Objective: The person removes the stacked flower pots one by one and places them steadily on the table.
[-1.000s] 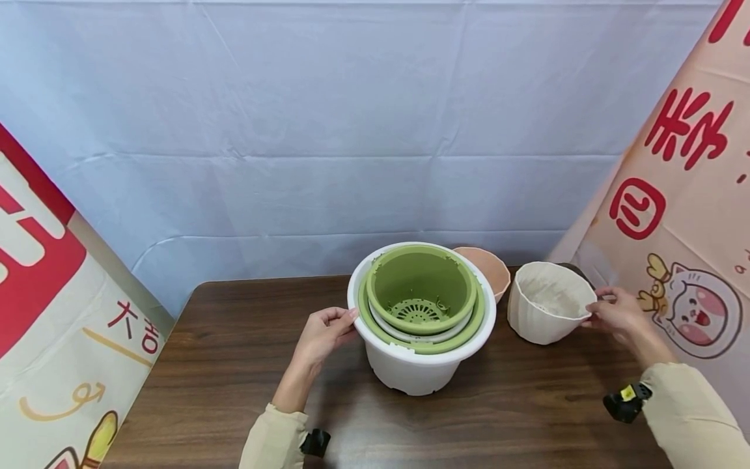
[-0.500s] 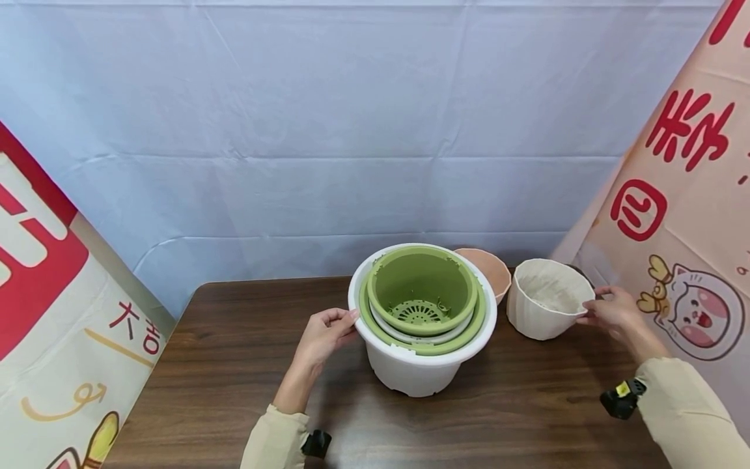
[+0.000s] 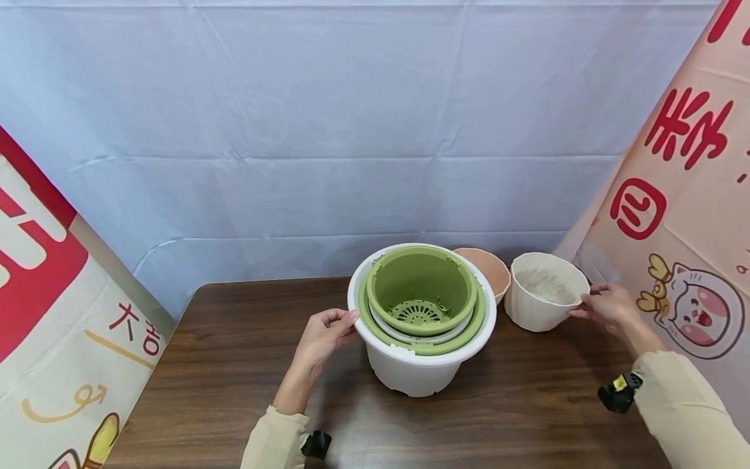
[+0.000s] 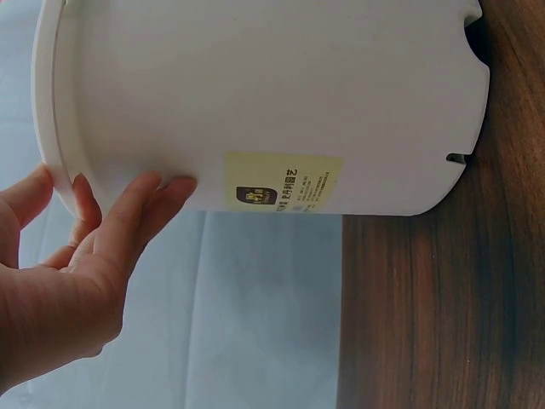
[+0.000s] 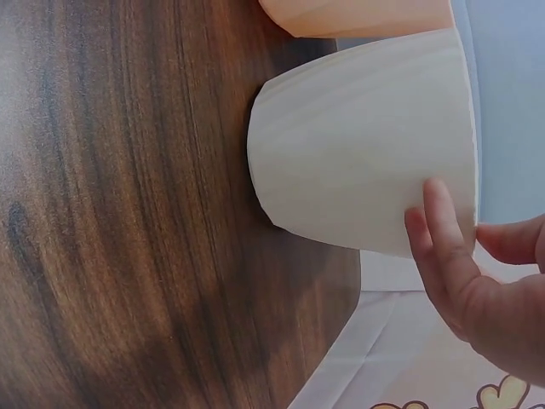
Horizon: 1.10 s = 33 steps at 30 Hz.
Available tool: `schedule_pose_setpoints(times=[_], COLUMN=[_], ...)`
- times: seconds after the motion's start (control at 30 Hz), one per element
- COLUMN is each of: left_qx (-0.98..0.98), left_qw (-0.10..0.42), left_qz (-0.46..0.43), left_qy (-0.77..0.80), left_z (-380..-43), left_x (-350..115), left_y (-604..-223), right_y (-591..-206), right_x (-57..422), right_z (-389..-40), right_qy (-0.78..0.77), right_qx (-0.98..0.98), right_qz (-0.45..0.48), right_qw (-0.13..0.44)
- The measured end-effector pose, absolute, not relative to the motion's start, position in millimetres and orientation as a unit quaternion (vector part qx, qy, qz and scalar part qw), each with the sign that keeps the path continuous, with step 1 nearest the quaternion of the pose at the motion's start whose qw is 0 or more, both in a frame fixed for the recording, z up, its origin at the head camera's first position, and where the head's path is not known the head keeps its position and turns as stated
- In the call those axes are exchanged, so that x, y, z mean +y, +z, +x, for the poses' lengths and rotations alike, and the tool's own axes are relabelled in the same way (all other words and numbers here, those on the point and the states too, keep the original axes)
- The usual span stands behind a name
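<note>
A big white plastic flowerpot (image 3: pixel 410 372) stands on the table with smaller pots nested in it, a green flowerpot (image 3: pixel 423 280) innermost. My left hand (image 3: pixel 324 333) pinches its rim at the left. In the left wrist view the fingertips (image 4: pixel 174 189) lie against the pot's outer wall, near a yellow label (image 4: pixel 285 181). Farther right, my right hand (image 3: pixel 609 306) pinches the rim of a cream fluted flowerpot (image 3: pixel 533 307), thumb at the edge and fingers against the outside. Some dusty residue shows on the cream pot's inner floor.
A peach flowerpot (image 3: pixel 489 268) stands between the nested pots and the cream pot, partly hidden behind the white rim. The dark wooden table (image 3: pixel 252 365) meets a pale cloth backdrop (image 3: pixel 328 143) behind and a printed cloth (image 3: pixel 691 260) at the right.
My right hand has shifted the cream flowerpot a little back and to the left, closer to the peach one. The left hand and the nested pots stay practically where they were.
</note>
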<state>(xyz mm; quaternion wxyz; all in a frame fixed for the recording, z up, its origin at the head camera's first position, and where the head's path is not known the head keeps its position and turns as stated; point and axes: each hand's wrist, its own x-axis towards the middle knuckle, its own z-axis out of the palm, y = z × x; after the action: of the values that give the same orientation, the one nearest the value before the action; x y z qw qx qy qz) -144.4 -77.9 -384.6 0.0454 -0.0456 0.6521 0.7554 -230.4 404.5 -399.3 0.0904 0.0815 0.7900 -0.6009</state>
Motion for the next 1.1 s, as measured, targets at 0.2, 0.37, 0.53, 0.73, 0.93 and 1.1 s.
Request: schedule_pose_setpoints(times=[0.2,0.37,0.53,0.73,0.93,1.1], left_qx=[0.655,0.656,0.655,0.656,0.654,0.655], left_qw=[0.044,0.042,0.042,0.041,0.041,0.043], left_qz=[-0.045,-0.041,-0.040,-0.042,-0.044,-0.045], left_qy=[0.753,0.752,0.753,0.752,0.754,0.753], left_z=[-144,-144,-144,-144,-144,-144], left_x=[-78,-78,-78,-77,-77,-77], left_y=[-384,-384,-385,-385,-384,-383], right_y=[-398,-398,-398,-395,-386,-380], right_x=[404,404,404,403,398,396], right_z=[-233,-236,-237,-236,-233,-233], right_qy=[-0.608,-0.619,-0.629,-0.627,-0.571,-0.558], right_qx=[0.786,0.778,0.771,0.772,0.814,0.822], right_qz=[0.061,0.053,0.052,0.050,0.043,0.038], right_qw=[0.089,0.091,0.091,0.096,0.098,0.109])
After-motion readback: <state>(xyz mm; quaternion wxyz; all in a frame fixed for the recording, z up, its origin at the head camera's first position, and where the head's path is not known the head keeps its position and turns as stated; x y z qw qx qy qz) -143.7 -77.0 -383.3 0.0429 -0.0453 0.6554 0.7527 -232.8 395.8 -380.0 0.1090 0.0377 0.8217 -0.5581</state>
